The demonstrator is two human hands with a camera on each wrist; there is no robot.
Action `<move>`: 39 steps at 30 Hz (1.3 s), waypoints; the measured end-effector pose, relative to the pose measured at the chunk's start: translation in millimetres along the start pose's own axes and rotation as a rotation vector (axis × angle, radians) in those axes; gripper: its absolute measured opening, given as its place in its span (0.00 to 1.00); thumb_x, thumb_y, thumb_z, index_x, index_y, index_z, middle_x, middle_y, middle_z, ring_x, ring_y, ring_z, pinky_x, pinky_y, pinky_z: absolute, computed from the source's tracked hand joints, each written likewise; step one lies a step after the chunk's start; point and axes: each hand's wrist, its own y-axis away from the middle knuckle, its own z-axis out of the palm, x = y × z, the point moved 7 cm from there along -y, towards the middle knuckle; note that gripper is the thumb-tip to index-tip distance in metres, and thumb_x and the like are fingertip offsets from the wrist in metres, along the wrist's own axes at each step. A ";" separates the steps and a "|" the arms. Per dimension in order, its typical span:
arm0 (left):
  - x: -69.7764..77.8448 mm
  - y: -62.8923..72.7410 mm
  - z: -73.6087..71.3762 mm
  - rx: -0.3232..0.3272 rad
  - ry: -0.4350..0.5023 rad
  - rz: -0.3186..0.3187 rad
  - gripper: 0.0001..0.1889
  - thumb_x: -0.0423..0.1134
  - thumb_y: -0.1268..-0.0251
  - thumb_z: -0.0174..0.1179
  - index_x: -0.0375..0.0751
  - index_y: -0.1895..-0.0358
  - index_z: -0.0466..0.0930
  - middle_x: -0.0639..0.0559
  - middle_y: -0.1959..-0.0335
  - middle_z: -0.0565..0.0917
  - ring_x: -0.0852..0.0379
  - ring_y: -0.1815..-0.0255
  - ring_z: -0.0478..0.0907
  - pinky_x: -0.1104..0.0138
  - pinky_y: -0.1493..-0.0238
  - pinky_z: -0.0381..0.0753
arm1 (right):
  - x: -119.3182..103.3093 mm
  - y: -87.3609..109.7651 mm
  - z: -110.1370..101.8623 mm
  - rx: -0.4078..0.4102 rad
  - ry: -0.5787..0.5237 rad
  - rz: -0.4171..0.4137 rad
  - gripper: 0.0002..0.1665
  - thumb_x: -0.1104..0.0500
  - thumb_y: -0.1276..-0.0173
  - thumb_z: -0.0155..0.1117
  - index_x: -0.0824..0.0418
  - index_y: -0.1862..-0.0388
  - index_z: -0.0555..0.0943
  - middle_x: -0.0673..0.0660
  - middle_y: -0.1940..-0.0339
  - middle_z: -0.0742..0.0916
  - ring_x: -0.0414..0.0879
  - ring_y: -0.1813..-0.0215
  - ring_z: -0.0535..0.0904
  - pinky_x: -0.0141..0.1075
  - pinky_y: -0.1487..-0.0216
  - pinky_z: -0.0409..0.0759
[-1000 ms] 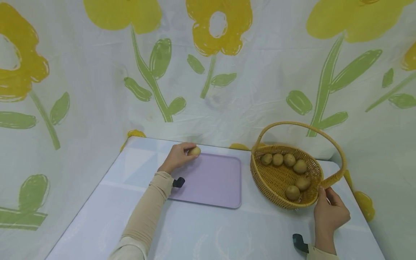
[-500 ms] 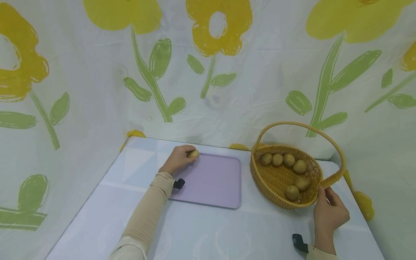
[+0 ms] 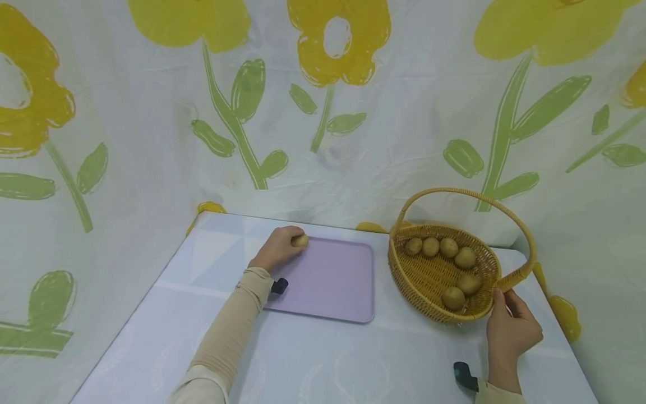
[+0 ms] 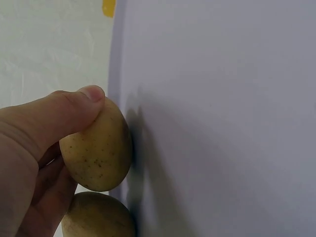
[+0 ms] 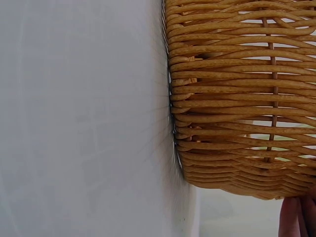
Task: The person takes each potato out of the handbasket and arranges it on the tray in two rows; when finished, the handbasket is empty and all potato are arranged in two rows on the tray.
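Note:
At the far left corner of the lilac tray point(image 3: 333, 280), my left hand point(image 3: 279, 247) grips a potato point(image 4: 98, 148) between thumb and fingers. The potato is close over the tray surface. A second potato point(image 4: 98, 217) sits right beside it in the left wrist view; in the head view my hand hides it. My right hand point(image 3: 512, 328) pinches the near right rim of the wicker basket point(image 3: 411, 289), at the foot of its arched handle point(image 3: 456, 192). Only its fingertips point(image 5: 290, 217) show in the right wrist view. Several potatoes point(image 3: 449, 248) lie inside the basket.
The basket stands to the right of the tray on a pale patterned table point(image 3: 313, 359). A flower-print cloth point(image 3: 383, 140) hangs close behind the table and along its sides. Black wrist camera mounts point(image 3: 279, 285) project from both wrists.
My left hand has lowered slightly with the potato, toward the tray corner. My right hand and the basket stay where they were.

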 end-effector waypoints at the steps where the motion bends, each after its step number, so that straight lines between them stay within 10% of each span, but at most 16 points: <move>1: 0.0 -0.4 0.8 -0.001 -0.013 0.006 0.19 0.34 0.42 0.74 0.34 0.47 0.86 0.39 0.45 0.87 0.42 0.41 0.84 0.53 0.35 0.82 | 0.0 -0.1 0.0 0.000 -0.002 -0.001 0.19 0.54 0.31 0.71 0.63 0.45 0.87 0.32 0.58 0.88 0.15 0.61 0.78 0.08 0.61 0.75; 25: 6.1 4.8 0.3 0.029 -0.105 0.048 0.22 0.40 0.39 0.74 0.35 0.44 0.85 0.41 0.45 0.88 0.43 0.42 0.84 0.52 0.36 0.81 | 2.1 -0.5 1.0 0.003 0.008 0.013 0.19 0.54 0.31 0.71 0.62 0.45 0.87 0.32 0.57 0.88 0.15 0.61 0.78 0.08 0.61 0.76; 39: -8.3 8.1 -10.2 0.084 0.216 -0.127 0.25 0.45 0.36 0.72 0.41 0.37 0.82 0.44 0.37 0.84 0.41 0.38 0.82 0.48 0.35 0.82 | 4.2 -2.8 1.3 0.009 -0.020 0.000 0.19 0.55 0.31 0.72 0.64 0.46 0.87 0.23 0.66 0.84 0.15 0.62 0.78 0.08 0.61 0.75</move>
